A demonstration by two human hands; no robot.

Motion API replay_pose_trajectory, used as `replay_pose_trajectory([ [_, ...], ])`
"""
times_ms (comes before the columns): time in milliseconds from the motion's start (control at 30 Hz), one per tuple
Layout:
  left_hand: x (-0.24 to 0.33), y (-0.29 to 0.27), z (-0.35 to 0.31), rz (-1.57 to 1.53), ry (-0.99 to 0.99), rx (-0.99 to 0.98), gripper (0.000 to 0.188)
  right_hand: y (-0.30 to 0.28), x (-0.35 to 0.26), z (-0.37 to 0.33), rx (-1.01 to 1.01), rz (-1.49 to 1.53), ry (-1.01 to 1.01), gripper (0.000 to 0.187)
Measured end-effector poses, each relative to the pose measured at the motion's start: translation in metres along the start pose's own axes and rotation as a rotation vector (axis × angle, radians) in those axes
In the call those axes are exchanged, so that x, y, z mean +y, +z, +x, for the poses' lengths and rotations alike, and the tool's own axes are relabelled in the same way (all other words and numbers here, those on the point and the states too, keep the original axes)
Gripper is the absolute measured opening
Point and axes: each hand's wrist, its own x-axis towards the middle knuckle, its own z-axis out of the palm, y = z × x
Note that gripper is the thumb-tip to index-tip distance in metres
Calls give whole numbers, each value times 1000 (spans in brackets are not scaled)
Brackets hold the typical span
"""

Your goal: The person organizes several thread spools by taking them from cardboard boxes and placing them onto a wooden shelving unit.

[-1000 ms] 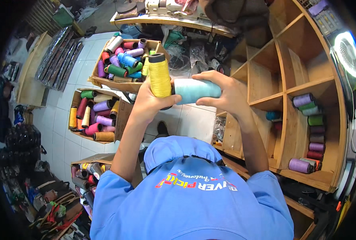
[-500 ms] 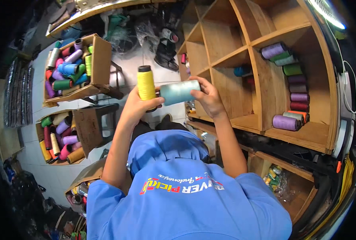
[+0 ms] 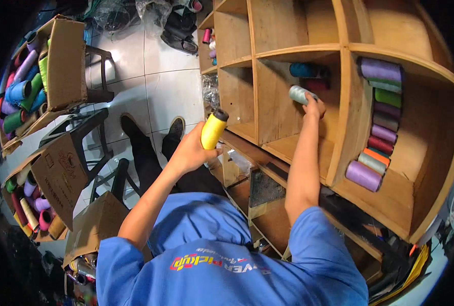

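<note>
My left hand (image 3: 192,149) is closed round a yellow thread spool (image 3: 214,130) with a dark core, held upright and slightly tilted above the floor. Reaching into a middle compartment of the wooden shelf (image 3: 339,148), my right hand (image 3: 314,108) grips a pale blue-green thread spool (image 3: 299,95) by its near end. Just behind that spool lie a blue spool (image 3: 304,70) and a dark red spool (image 3: 316,84). In the compartment to the right, several spools lie in a row, with a purple spool (image 3: 363,175) nearest me.
On the left stand an upper cardboard box (image 3: 66,66) and a lower cardboard box (image 3: 59,168), both full of coloured spools. A dark plastic stool (image 3: 102,76) stands beside them. Shoes (image 3: 180,35) and clear plastic bags lie on the tiled floor farther off.
My right hand has carried the pale blue-green spool rightward into the shelf compartment, away from my left hand. My left hand keeps the yellow spool. The view has turned toward the shelf.
</note>
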Motion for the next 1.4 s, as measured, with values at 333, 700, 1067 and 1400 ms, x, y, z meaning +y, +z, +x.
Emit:
replay_pose_trajectory([
  [333,-64,-22,-19,-60,-161,95,51,11,9,118,20,-86,-38,65],
  [700,-63,-6,-14,-37,-241,91,60,-29,57,197,354,-192,11,40],
  [1067,-61,-9,-9,29,-235,90,51,-15,23,117,375,-799,-19,51],
  [1400,-5,8,46,167,53,3,51,0,26,35,135,-59,-150,51],
])
